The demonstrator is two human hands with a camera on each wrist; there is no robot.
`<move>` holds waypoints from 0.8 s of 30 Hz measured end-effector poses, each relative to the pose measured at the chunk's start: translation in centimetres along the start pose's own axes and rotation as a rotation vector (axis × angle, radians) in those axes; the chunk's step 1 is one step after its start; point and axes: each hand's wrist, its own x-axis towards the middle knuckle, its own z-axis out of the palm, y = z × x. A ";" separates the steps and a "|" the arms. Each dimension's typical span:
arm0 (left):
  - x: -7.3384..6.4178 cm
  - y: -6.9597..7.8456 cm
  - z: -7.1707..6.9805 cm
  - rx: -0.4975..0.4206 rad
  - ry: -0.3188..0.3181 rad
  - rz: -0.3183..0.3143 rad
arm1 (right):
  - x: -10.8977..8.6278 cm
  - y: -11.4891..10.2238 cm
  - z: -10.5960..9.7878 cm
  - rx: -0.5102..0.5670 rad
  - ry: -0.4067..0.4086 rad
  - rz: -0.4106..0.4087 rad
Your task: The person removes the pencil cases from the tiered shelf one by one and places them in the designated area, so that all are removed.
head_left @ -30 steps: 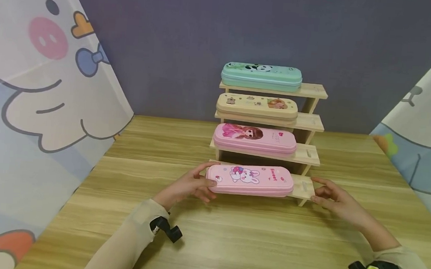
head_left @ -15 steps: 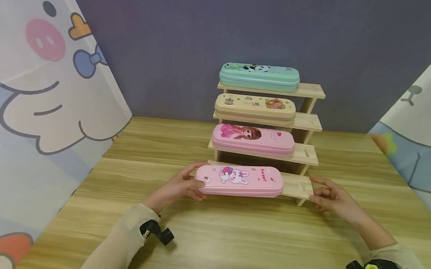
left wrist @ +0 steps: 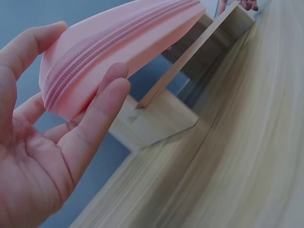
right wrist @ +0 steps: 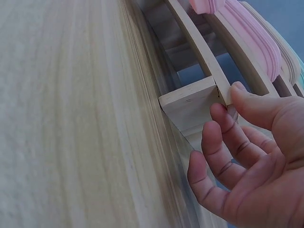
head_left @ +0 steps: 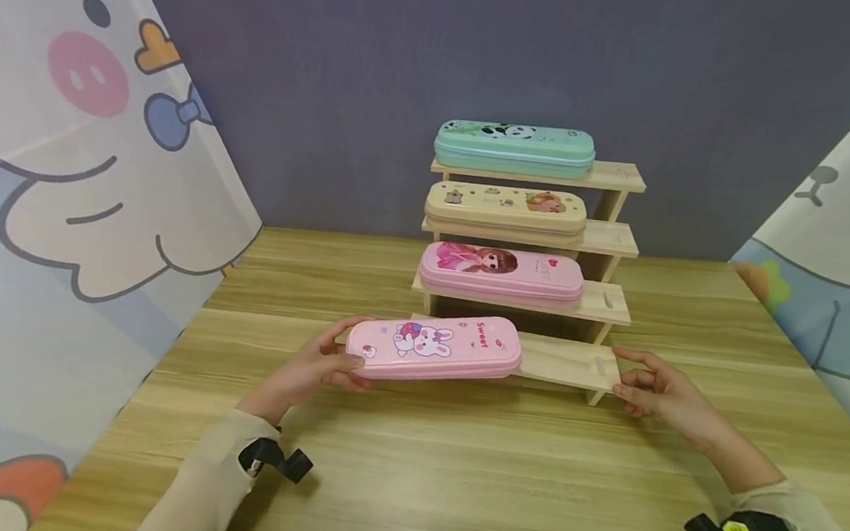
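My left hand (head_left: 311, 373) grips the left end of a pink zippered pencil case (head_left: 449, 337) with a bunny print. The thumb lies on its top, and in the left wrist view the fingers (left wrist: 102, 102) reach under the case (left wrist: 128, 54). The case slants, its right end overlapping the lowest board of a stepped wooden rack (head_left: 566, 362). At that board's right end my right hand (head_left: 660, 393) pinches the edge between thumb and fingers, as the right wrist view also shows beside the rack's leg (right wrist: 190, 99).
Higher steps bear a pink case with a doll print (head_left: 502, 273), a cream case (head_left: 505, 209) and a mint panda case (head_left: 514, 148). Behind the wooden table (head_left: 499, 476) stands a dark grey wall (head_left: 317, 110). Cartoon-printed cloths (head_left: 126, 203) flank both sides.
The bunny pencil case has moved left along the lowest step with my left hand, its right end swinging up, baring more of the board. My right hand has stayed at the board's end.
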 end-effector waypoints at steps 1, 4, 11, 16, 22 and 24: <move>-0.2 0.1 -0.3 0.001 0.001 0.005 | 0.0 0.0 0.0 -0.001 0.003 0.002; -0.7 0.4 -0.9 0.012 0.003 0.014 | 0.0 0.0 -0.1 -0.005 0.010 0.009; -1.7 1.1 -2.6 0.056 -0.031 0.072 | 0.1 0.1 -0.2 0.000 0.008 0.011; -2.6 1.2 -4.0 0.058 -0.056 0.097 | 0.1 0.1 -0.2 0.009 0.000 0.009; -3.7 1.0 -5.4 0.038 -0.075 0.108 | 0.1 0.0 -0.2 0.018 -0.007 0.015; -4.0 0.9 -5.8 0.027 -0.074 0.113 | 0.0 0.1 -0.2 0.015 -0.007 0.022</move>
